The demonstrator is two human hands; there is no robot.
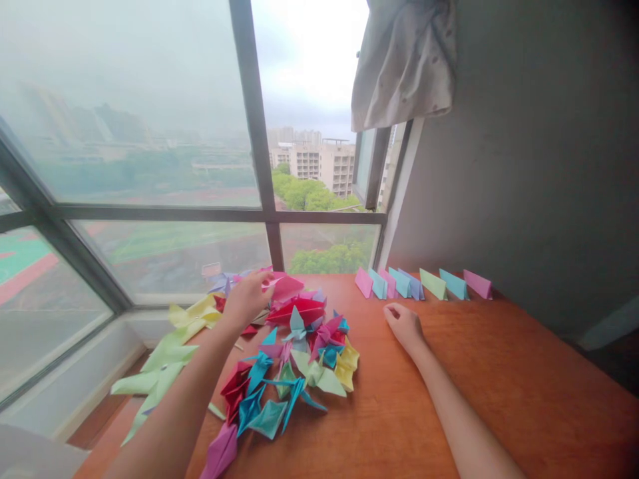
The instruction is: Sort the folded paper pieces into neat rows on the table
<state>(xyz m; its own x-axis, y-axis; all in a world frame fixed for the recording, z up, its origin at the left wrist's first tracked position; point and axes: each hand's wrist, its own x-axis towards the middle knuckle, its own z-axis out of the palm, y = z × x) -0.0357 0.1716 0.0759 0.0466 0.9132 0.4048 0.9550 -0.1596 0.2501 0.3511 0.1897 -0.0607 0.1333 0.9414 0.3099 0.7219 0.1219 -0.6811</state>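
Observation:
At the far side of a heap of origami, my left hand (249, 295) has its fingers closed at the left end of a pink folded paper (287, 287). A red folded paper (297, 311) lies just below it. My right hand (405, 324) rests on the table with its fingers curled in, and nothing shows in them. Just beyond it stands a row of folded paper pieces in pink, blue, purple and green, among them a light blue one (378, 284). Blue crane-like origami (294, 397), a pale green piece (317, 372) and a yellow piece (347, 366) lie in the heap.
Light green pinwheel-like papers (162, 376) and a yellow one (194, 314) lie left of my left forearm. The brown wooden table (499, 386) meets a framed window (164, 213) at the back. A curtain (404, 73) hangs beside the grey wall (524, 153).

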